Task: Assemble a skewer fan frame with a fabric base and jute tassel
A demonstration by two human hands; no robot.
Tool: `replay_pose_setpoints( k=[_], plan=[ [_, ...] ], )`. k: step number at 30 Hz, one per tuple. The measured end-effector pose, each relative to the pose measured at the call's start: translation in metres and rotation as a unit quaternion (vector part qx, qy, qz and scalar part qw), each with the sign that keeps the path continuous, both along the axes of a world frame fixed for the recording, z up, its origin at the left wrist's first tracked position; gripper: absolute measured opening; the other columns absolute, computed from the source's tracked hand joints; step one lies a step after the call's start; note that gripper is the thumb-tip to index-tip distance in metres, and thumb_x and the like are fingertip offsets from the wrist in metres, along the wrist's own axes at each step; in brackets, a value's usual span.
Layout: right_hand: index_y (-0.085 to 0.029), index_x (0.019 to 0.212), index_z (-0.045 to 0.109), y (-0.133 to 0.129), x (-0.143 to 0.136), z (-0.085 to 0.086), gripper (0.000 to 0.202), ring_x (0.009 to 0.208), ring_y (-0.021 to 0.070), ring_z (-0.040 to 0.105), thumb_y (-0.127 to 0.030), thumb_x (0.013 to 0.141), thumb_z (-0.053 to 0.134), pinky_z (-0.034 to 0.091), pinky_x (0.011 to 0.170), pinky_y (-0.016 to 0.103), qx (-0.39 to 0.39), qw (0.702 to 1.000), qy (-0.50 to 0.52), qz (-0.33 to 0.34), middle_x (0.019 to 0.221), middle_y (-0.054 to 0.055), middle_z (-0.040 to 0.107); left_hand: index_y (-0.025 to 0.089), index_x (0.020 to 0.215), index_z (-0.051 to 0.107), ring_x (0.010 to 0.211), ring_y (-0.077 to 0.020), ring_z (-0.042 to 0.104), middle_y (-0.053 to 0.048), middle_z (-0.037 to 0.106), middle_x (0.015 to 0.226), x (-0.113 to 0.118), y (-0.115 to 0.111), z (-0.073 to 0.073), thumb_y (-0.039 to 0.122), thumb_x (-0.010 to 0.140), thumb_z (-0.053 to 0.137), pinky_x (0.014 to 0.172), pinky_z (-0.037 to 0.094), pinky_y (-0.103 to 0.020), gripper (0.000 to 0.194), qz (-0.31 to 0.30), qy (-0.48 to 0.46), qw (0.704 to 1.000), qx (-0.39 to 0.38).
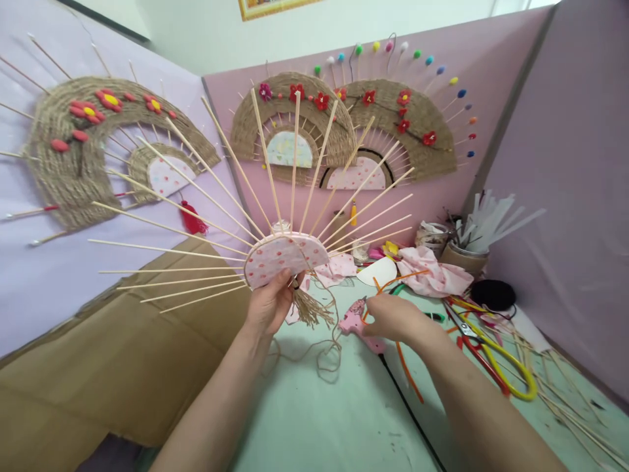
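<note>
My left hand pinches the lower edge of a half-round piece covered in pink dotted fabric. Thin wooden sticks fan out from its curved side. A bundle of jute twine with a frayed tassel hangs under it, and a loose strand of twine trails to the table. Over the table, my right hand has its fingers curled at the pink hot glue gun, whose black cord runs toward me. Part of the grip is hidden behind the hand.
Yellow-handled scissors, orange pipe cleaners, crumpled dotted fabric and a white half-round card lie on the right. Behind them stands a holder of glue sticks. Cardboard leans left; finished twine fans hang on the panels.
</note>
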State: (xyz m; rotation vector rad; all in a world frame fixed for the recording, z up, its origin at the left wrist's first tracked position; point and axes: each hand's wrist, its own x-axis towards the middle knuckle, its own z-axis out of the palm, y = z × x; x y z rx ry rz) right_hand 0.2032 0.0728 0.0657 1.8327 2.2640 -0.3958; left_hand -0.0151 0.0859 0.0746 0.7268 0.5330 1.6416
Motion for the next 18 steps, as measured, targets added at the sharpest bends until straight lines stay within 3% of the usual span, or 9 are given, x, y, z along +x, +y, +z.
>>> replay_pose_setpoints(
  k=[4, 18],
  plan=[
    [-0.017, 0.123, 0.059, 0.007, -0.022, -0.021, 0.034, 0.103, 0.0214, 0.064, -0.036, 0.094, 0.060, 0.055, 0.087, 0.044, -0.056, 0.997, -0.046, 0.003, 0.123, 0.008, 0.062, 0.020, 0.086, 0.069, 0.083, -0.0141, 0.068, 0.001, 0.074, 0.088, 0.000, 0.000, 0.000, 0.012, 0.059, 0.088, 0.082, 0.057, -0.029, 0.035, 0.005, 0.008, 1.000, -0.002],
    [-0.017, 0.125, 0.057, 0.019, -0.024, -0.045, 0.036, 0.104, 0.0223, 0.064, -0.035, 0.094, 0.061, 0.055, 0.087, 0.044, -0.046, 0.997, -0.062, -0.029, 0.124, 0.009, 0.061, 0.021, 0.092, 0.070, 0.083, -0.0144, 0.068, 0.000, 0.074, 0.091, -0.002, -0.005, 0.003, 0.014, 0.059, 0.088, 0.079, 0.056, -0.029, 0.038, 0.007, 0.025, 1.000, 0.005]
  ],
)
